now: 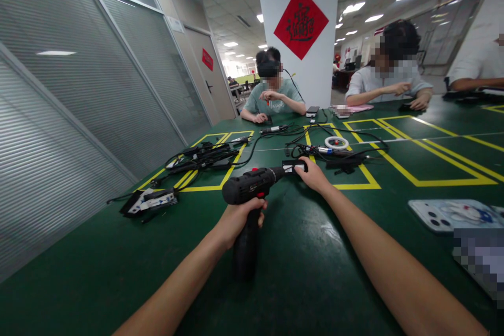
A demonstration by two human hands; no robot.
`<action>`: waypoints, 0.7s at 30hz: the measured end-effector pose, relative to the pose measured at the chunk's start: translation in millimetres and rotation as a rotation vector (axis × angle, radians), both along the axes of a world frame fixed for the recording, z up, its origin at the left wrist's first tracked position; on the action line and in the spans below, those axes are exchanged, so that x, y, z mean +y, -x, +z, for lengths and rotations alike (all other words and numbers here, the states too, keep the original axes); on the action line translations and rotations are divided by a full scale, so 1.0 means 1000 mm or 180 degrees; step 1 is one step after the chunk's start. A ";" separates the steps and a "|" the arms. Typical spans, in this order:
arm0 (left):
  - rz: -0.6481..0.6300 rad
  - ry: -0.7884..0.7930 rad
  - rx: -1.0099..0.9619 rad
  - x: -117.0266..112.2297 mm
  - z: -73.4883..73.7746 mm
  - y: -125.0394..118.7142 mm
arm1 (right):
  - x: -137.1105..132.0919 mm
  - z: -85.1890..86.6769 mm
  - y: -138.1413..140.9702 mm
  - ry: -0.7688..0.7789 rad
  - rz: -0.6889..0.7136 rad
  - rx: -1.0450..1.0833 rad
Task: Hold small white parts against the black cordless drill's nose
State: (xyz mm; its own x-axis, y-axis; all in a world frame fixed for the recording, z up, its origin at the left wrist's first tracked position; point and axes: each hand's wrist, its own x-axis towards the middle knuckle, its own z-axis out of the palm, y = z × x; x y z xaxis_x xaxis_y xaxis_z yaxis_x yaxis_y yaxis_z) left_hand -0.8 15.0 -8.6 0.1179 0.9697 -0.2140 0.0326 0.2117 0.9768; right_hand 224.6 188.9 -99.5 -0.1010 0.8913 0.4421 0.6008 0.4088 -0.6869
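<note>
My left hand (238, 219) is wrapped round the grip of a black cordless drill (249, 189) with a red switch on top; the drill points to the right and away from me. My right hand (313, 175) is closed on a small black flat part (294, 166) with a white label, held right at the drill's tip. Both rest low over the green table (299, 257).
Black cables and adapters (205, 159) lie at the left, more cables (338, 157) and a white tape ring (336, 142) beyond my right hand. A phone (449, 214) lies at the right. Three other people sit at the far side. Yellow lines mark the table.
</note>
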 end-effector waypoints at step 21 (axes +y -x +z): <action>0.0123 0.0075 0.0035 -0.003 0.008 -0.005 | 0.000 0.001 0.002 0.0048 -0.0041 0.0034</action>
